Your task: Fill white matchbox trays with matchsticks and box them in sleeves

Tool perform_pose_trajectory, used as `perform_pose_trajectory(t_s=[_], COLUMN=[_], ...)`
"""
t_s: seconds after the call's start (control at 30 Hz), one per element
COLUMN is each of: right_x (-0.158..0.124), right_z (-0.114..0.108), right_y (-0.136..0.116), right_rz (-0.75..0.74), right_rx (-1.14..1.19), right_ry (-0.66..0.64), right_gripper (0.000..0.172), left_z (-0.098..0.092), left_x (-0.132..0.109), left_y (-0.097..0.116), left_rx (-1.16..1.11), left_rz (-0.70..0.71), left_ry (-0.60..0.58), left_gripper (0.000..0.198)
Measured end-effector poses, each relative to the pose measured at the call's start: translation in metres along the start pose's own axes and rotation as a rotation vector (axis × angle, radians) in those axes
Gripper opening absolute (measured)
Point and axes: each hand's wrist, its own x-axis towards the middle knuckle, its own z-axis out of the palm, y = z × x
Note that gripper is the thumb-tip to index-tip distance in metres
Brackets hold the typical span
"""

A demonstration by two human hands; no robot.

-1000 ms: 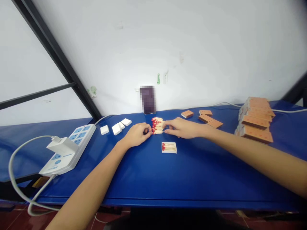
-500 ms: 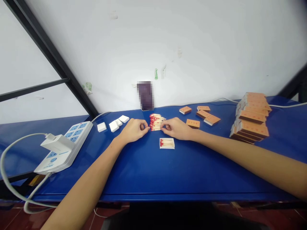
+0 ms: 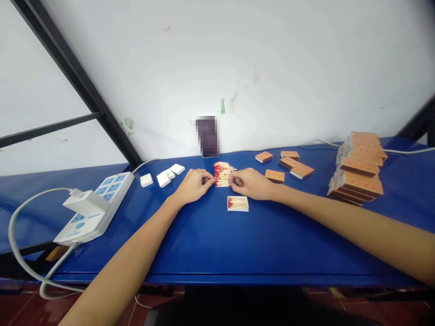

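A pile of red-tipped matches (image 3: 223,174) lies on the blue table between my two hands. At its left edge, by the red heads, my left hand (image 3: 196,184) has thumb and forefinger pressed together; what they pinch is too small to make out. My right hand (image 3: 250,183) is curled at the pile's right side, fingertips pinched at the plain match ends. Just below the pile sits an open white matchbox tray (image 3: 238,209) with several matches in it, heads to the left.
White pieces (image 3: 146,180) lie at the left beside a power strip (image 3: 113,194) with a charger and cable. Orange matchboxes (image 3: 274,175) are scattered right of the pile, and a tall stack of matchboxes (image 3: 360,181) stands further right. A blurred dark object (image 3: 208,136) leans on the wall.
The whole view has shifted slightly. My left thumb and forefinger have come closer together at the edge of the pile; my right hand has hardly moved.
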Motion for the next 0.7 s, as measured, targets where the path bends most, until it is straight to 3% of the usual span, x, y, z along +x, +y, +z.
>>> perform_pose_trajectory(t_s=[0.3,0.5,0.7], right_x=[-0.0004,-0.0022,-0.0044], right_z=[-0.0005,-0.0012,0.0006], right_y=[-0.0006,-0.0034,-0.0016], right_rz=[-0.005,-0.005,-0.102], right_rx=[-0.009,-0.045,-0.030], right_ry=[-0.008,0.011,0.123], right_gripper=[0.005,0.005,0.024], left_z=[0.0016,0.0026,0.0009], left_x=[-0.0025,-0.0025,-0.0027], left_y=[0.0035,0.0050,0.0046], left_rx=[-0.229,-0.203,-0.080], left_rz=[0.007,0.014,0.061], left_ry=[0.040,0.072,0.041], left_gripper=[0.024,0.023,0.020])
